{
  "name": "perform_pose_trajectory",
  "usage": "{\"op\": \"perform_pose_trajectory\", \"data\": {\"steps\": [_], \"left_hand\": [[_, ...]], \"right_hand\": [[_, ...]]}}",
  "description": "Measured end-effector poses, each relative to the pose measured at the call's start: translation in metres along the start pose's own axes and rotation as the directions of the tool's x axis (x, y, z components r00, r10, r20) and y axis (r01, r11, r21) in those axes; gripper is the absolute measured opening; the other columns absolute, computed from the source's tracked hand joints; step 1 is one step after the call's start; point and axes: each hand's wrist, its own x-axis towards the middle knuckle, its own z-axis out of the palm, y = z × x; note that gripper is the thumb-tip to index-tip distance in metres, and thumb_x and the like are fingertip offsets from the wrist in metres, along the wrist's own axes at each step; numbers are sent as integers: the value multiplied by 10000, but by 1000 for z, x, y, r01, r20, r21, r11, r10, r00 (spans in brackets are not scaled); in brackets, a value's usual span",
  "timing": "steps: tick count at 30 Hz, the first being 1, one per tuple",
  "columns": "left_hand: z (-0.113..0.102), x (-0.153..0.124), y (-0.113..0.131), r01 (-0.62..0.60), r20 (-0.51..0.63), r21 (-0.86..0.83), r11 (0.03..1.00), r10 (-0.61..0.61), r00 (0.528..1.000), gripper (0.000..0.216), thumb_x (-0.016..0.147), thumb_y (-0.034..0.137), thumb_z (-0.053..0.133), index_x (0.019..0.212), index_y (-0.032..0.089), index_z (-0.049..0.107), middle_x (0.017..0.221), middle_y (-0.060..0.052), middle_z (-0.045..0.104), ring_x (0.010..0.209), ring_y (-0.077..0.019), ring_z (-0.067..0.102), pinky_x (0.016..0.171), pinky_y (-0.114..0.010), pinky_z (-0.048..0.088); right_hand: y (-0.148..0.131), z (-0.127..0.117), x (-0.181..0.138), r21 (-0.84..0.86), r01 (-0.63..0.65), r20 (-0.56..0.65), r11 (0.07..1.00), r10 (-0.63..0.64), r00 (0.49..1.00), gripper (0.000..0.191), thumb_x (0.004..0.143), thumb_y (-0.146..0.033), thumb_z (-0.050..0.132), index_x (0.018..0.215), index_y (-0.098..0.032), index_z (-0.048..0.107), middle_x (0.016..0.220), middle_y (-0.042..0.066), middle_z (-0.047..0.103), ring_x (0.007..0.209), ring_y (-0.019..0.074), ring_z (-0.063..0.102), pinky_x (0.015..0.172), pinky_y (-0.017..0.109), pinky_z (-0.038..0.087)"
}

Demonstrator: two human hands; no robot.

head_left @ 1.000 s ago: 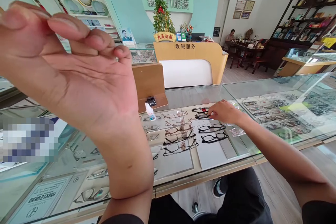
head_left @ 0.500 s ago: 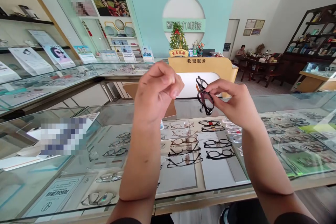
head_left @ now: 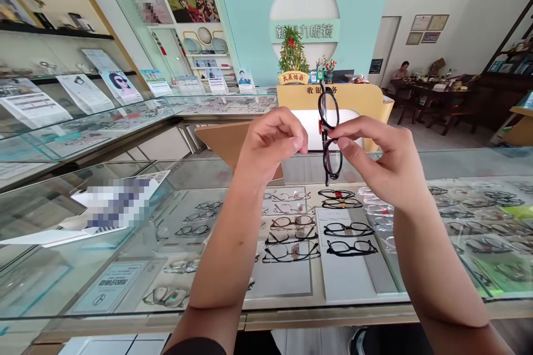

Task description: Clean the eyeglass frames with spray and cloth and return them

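A pair of black-framed eyeglasses hangs turned on end above the glass counter, one lens over the other, with a small red-orange piece near the bridge. My right hand pinches it by the middle between thumb and fingertips. To the left, my left hand is raised at about the same height, its fingers curled and thumb pressed to the fingertips. A gap separates it from the glasses. Whether anything small sits in that pinch is hidden. Below, inside the case, lie more black eyeglasses in rows.
The glass display counter runs across in front of me, holding many frames. Papers lie on its top at left. A brown chair stands behind it. Farther back are a yellow cashier desk and a seated person.
My right hand has turned the glasses more upright and lifted them slightly. My left hand has come a little lower and to the right. The view has shifted left.
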Motion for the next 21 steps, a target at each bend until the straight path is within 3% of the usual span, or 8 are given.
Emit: {"op": "perform_pose_trajectory", "data": {"steps": [14,21], "left_hand": [[11,2,-2,116,11,172,978,-119,993,142,881,266,738,765,234,661,674,7,676,648,-159,593,681,-320,504],[15,0,0,167,23,138,976,-171,985,337,791,398,958,888,224,686,844,-6,702,740,-145,605,709,-288,500]], "right_hand": [[11,13,5,274,-82,23,958,79,997,85,1027,-231,717,971,-252,777,940,-4,803,875,161,728,835,337,600],[19,19,6,390,-131,-7,911,145,989,96,1011,-304,747,936,-244,760,930,8,793,873,169,724,829,350,598]]}}
